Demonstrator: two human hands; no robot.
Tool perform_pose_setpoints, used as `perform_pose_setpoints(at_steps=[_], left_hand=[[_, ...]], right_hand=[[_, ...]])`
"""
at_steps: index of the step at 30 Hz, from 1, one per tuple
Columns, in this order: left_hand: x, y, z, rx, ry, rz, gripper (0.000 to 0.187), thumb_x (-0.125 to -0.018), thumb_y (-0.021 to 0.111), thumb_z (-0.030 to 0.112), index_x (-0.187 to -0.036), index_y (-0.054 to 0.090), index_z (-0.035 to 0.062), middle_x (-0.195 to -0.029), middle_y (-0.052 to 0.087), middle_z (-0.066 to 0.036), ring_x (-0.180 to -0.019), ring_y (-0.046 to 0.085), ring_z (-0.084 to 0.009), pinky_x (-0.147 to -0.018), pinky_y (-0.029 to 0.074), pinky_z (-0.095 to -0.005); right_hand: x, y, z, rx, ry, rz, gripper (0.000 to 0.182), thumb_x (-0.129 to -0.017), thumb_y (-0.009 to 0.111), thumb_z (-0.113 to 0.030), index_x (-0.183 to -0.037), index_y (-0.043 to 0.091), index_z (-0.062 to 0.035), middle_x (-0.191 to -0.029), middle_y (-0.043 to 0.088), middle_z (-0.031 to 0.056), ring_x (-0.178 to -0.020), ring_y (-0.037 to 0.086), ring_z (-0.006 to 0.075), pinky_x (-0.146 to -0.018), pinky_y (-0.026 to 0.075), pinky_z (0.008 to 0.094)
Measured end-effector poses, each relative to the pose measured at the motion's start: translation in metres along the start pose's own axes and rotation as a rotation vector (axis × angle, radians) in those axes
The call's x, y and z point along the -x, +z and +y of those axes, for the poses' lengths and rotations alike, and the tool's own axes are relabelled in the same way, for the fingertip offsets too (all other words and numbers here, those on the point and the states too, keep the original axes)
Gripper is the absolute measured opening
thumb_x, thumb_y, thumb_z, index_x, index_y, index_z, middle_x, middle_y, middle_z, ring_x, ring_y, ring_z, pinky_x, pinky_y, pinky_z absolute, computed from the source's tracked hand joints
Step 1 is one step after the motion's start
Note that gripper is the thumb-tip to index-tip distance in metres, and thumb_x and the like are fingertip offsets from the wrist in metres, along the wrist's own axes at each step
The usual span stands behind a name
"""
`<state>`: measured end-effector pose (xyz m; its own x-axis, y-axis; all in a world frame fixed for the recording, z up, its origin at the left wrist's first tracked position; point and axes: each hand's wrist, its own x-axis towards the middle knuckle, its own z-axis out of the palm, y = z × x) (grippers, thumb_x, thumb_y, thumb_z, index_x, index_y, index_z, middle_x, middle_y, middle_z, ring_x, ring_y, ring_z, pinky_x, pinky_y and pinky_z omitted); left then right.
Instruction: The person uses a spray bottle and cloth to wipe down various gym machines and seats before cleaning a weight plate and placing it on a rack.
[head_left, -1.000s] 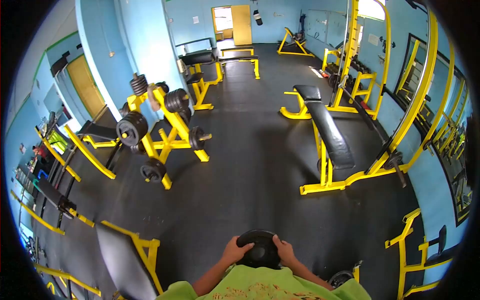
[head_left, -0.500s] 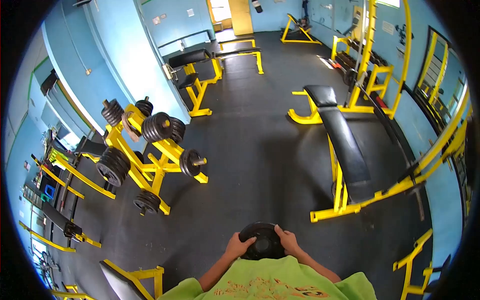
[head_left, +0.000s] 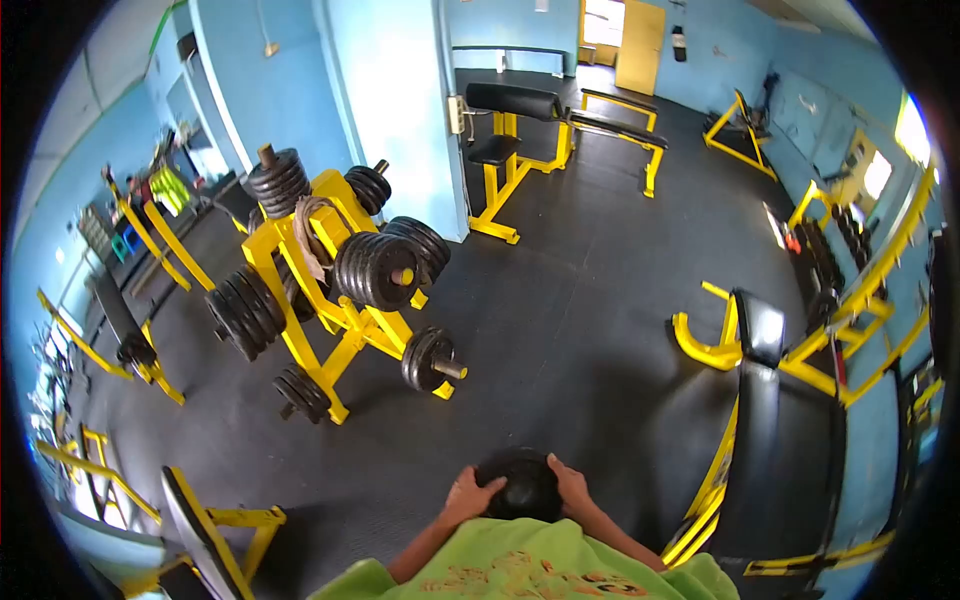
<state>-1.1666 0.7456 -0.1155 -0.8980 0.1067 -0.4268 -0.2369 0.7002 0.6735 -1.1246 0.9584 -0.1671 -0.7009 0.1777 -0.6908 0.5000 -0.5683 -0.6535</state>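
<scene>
A round black weight plate (head_left: 524,486) is held low in front of the green shirt. My left hand (head_left: 470,495) grips its left edge, the thumb lying over the near face. On the opposite edge my right hand (head_left: 570,483) is closed, its fingers mostly hidden behind the plate. Ahead and to the left stands a yellow weight rack (head_left: 345,352) loaded with black plates (head_left: 378,270) on its pegs. A cloth (head_left: 310,238) hangs over the upper part of the rack.
A padded bench (head_left: 757,440) with a yellow frame is on the right. Another bench (head_left: 205,530) stands near on the left. A seat with an arm pad (head_left: 513,102) is beyond the rack, by the wall corner (head_left: 400,110).
The view has turned left and come closer to the weight rack, which now appears larger and further right. Both hands still hold the plate.
</scene>
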Motion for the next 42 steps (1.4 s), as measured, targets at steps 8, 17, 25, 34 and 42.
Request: perform_pose_setpoints(at_steps=[8,17,25,34,42], left_hand=[[-0.115,-0.103,0.071,0.232,0.054,0.092,0.059,-0.079,0.073,0.039,-0.114,0.052,-0.0029,-0.108,0.061,-0.024,-0.102,0.060,-0.0380,-0.086,0.048,-0.0435],[-0.223,-0.160,0.107,0.325,0.111,0.650,0.047,-0.078,0.076,0.025,-0.110,0.051,0.0015,-0.096,0.063,-0.017,-0.090,0.064,-0.0301,-0.079,0.050,-0.0391],[-0.284,-0.200,0.118,0.320,-0.063,0.808,0.054,-0.074,0.078,0.027,-0.114,0.050,0.0034,-0.106,0.058,-0.017,-0.098,0.058,-0.0334,-0.085,0.047,-0.0401],[-0.304,-0.217,0.118,0.293,-0.131,0.788,0.060,-0.073,0.078,0.029,-0.118,0.049,0.0031,-0.108,0.057,-0.017,-0.099,0.058,-0.0315,-0.083,0.047,-0.0386],[-0.305,-0.206,0.115,0.268,-0.175,0.848,0.054,-0.073,0.078,0.024,-0.114,0.049,0.0027,-0.105,0.058,-0.017,-0.097,0.058,-0.0316,-0.084,0.047,-0.0388]], right_hand=[[-0.110,0.131,-0.133,0.128,-0.011,-0.003,0.056,-0.089,0.059,-0.049,-0.094,0.063,0.0063,-0.089,0.063,0.0126,-0.080,0.059,0.0206,-0.074,0.049,0.0361],[-0.256,0.282,-0.231,0.242,-0.019,-0.383,0.051,-0.088,0.062,-0.047,-0.082,0.063,0.0038,-0.082,0.060,0.0084,-0.075,0.052,0.0159,-0.073,0.045,0.0350],[-0.324,0.375,-0.258,0.168,-0.016,-0.708,0.037,-0.091,0.061,-0.033,-0.093,0.067,0.0028,-0.086,0.064,0.0061,-0.074,0.059,0.0158,-0.072,0.048,0.0319],[-0.340,0.402,-0.260,0.121,0.041,-0.755,0.036,-0.094,0.057,-0.029,-0.095,0.067,0.0048,-0.089,0.067,0.0097,-0.077,0.063,0.0168,-0.072,0.049,0.0309],[-0.359,0.394,-0.249,0.327,-0.093,-0.829,0.036,-0.095,0.052,-0.030,-0.095,0.066,0.0038,-0.087,0.066,0.0075,-0.076,0.061,0.0149,-0.072,0.049,0.0319]])
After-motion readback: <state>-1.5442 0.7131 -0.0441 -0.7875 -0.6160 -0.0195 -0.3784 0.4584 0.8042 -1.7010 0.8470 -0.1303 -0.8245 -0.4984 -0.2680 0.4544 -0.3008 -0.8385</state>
